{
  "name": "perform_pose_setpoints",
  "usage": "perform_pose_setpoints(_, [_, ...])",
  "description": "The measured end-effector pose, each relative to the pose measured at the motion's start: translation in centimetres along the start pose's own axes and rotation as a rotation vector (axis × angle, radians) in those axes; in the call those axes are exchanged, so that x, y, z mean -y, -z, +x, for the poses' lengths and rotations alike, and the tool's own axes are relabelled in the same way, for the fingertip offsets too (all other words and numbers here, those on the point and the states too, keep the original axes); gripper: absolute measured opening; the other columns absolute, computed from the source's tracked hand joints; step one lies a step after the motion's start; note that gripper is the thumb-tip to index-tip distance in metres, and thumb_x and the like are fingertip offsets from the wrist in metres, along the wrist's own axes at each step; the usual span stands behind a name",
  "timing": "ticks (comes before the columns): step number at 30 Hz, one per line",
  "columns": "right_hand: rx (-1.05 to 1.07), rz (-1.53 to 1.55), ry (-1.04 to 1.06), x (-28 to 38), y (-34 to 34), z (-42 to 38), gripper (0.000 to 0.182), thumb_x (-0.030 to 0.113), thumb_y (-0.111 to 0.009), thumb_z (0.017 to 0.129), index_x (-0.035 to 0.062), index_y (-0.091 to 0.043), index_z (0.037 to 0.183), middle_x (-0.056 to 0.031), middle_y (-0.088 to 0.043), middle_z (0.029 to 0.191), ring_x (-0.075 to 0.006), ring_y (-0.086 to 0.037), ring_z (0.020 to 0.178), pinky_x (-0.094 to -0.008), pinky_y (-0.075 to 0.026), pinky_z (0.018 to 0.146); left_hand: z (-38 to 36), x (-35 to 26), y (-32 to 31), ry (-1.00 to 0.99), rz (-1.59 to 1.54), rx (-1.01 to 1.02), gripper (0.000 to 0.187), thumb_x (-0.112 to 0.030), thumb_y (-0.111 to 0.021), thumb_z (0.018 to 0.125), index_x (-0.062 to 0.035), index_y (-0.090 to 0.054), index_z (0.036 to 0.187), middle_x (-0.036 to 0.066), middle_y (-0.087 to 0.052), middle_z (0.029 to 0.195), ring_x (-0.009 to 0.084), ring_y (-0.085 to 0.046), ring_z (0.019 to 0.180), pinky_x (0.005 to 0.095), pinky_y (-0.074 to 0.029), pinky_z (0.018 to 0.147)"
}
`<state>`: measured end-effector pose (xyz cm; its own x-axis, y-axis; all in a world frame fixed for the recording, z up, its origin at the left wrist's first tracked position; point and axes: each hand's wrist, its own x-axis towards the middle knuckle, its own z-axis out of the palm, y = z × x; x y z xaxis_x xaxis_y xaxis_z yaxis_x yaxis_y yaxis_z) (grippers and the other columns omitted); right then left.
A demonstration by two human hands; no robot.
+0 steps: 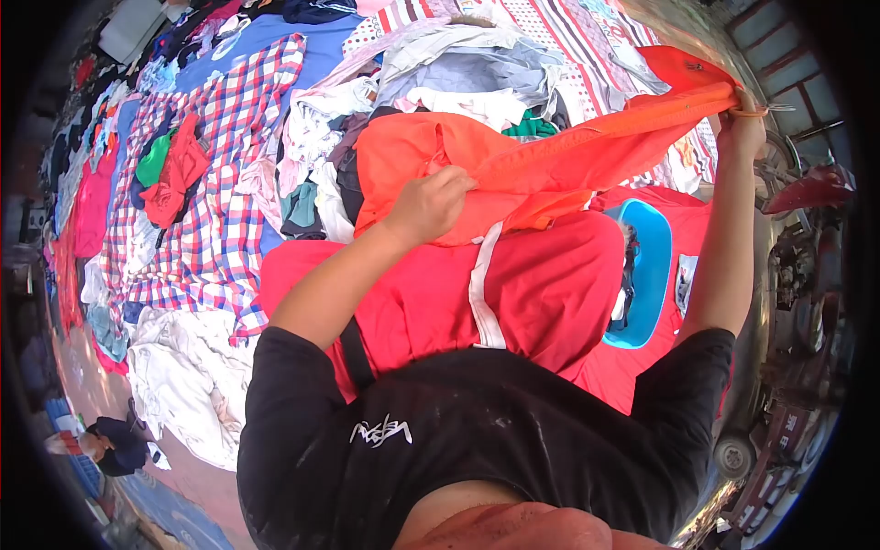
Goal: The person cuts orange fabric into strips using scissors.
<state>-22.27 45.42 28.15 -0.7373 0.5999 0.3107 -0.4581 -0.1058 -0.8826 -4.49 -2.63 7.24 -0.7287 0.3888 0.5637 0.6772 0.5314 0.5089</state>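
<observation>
An orange-red garment [550, 165] is stretched between my two hands above my red-covered lap. My left hand [429, 203] is closed on its near edge, left of centre. My right hand [742, 128] is raised at the upper right, its fingers closed round the far end of the garment. Under and behind the cloth lies a heap of mixed clothes [312, 128], with a grey-blue piece [467, 73] on top. A white strap [486, 284] hangs below the garment, over my lap.
A blue tub [653, 275] with dark items stands right of my lap. Checked cloth [229, 101] with green and red pieces lies left, above a white cloth pile [188, 376]. A person [117, 445] is at the lower left. Vehicles line the right edge.
</observation>
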Motion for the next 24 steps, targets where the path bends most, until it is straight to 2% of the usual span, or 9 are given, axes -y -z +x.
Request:
perform_pose_setpoints(3, [-0.035,0.007,-0.085,-2.2,0.8,0.3,0.013,0.004,-0.078,0.081,0.0045,-0.066,0.086,-0.0029,-0.062,0.072,-0.0144,-0.057,0.056,-0.026,-0.045,0.049,-0.6,0.4,-0.4,0.126,-0.269,0.03,0.016,-0.001,-0.065,0.091,-0.0006,-0.065,0.107,0.011,-0.067,0.096,0.0209,-0.069,0.081,0.032,-0.056,0.068])
perform_pose_setpoints(6, [0.0,-0.059,-0.188,-4.2,2.8,0.7,0.013,0.007,-0.079,0.081,0.007,-0.066,0.085,-0.002,-0.061,0.069,-0.0133,-0.055,0.052,-0.0254,-0.043,0.046,-1.4,1.0,-1.0,0.585,-0.715,0.1,0.015,-0.002,-0.064,0.093,0.0025,-0.066,0.107,0.012,-0.067,0.095,0.0167,-0.068,0.079,0.0307,-0.055,0.068])
perform_pose_setpoints(9, [-0.052,-0.156,-0.303,-6.2,4.2,0.9,0.015,0.011,-0.08,0.08,0.0066,-0.067,0.085,-0.0019,-0.06,0.068,-0.0124,-0.055,0.052,-0.025,-0.042,0.045,-0.7,0.1,-0.2,0.747,-0.767,0.083,0.014,-0.004,-0.065,0.092,0.004,-0.068,0.103,0.012,-0.067,0.089,0.0168,-0.069,0.078,0.0309,-0.054,0.07])
perform_pose_setpoints(12, [-0.043,-0.288,-0.358,-7.8,3.9,-0.2,0.013,0.013,-0.079,0.079,0.008,-0.068,0.084,0.0011,-0.057,0.064,-0.0098,-0.05,0.047,-0.0241,-0.039,0.043,-1.0,0.0,0.1,0.613,-0.323,0.343,0.015,-0.01,-0.068,0.09,0.0046,-0.068,0.095,0.012,-0.067,0.084,0.019,-0.07,0.077,0.0319,-0.054,0.07])
perform_pose_setpoints(16, [-0.002,-0.485,-0.401,-9.3,1.4,-0.9,0.013,0.014,-0.078,0.079,0.0054,-0.067,0.082,-0.0024,-0.058,0.065,-0.0119,-0.05,0.046,-0.0254,-0.037,0.041,-3.6,-0.6,-1.8,0.656,-0.456,0.566,0.016,-0.013,-0.069,0.089,0.0026,-0.066,0.09,0.014,-0.067,0.085,0.0252,-0.066,0.075,0.0378,-0.052,0.069])
perform_pose_setpoints(19, [0.067,-0.482,-0.338,-8.8,-3.7,-1.3,0.014,0.012,-0.079,0.079,0.003,-0.068,0.081,-0.0033,-0.057,0.066,-0.0125,-0.05,0.047,-0.0261,-0.036,0.042,-4.7,-2.7,-1.7,0.356,-0.355,0.478,0.014,-0.011,-0.065,0.092,0.0011,-0.059,0.091,0.014,-0.063,0.088,0.0301,-0.062,0.075,0.0404,-0.05,0.069])
perform_pose_setpoints(21, [0.137,-0.373,-0.213,-8.6,-7.4,-0.2,0.018,0.013,-0.08,0.079,0.0006,-0.067,0.083,-0.0036,-0.058,0.068,-0.0121,-0.052,0.05,-0.0261,-0.038,0.043,-4.7,-4.6,-1.1,0.331,-0.378,0.393,0.014,-0.01,-0.063,0.093,0.0004,-0.054,0.094,0.015,-0.059,0.089,0.0321,-0.06,0.076,0.0419,-0.049,0.07])
perform_pose_setpoints(23, [0.183,-0.204,-0.013,-8.4,-11.5,0.5,0.023,0.015,-0.079,0.082,-0.0029,-0.066,0.087,-0.0054,-0.062,0.073,-0.0128,-0.057,0.06,-0.0253,-0.048,0.057,-3.8,-6.2,0.0,0.326,-0.392,0.322,0.015,-0.01,-0.062,0.095,0.0004,-0.051,0.096,0.014,-0.058,0.088,0.0309,-0.06,0.074,0.0412,-0.049,0.069])
perform_pose_setpoints(24, [0.276,-0.135,0.011,-8.6,-13.1,0.9,0.026,0.021,-0.08,0.084,0.0034,-0.065,0.096,-0.0025,-0.065,0.083,-0.0118,-0.063,0.068,-0.0261,-0.048,0.058,-3.3,-6.9,0.7,0.337,-0.392,0.291,0.016,-0.011,-0.061,0.096,0.0008,-0.05,0.097,0.014,-0.059,0.087,0.0288,-0.061,0.073,0.0397,-0.05,0.068])
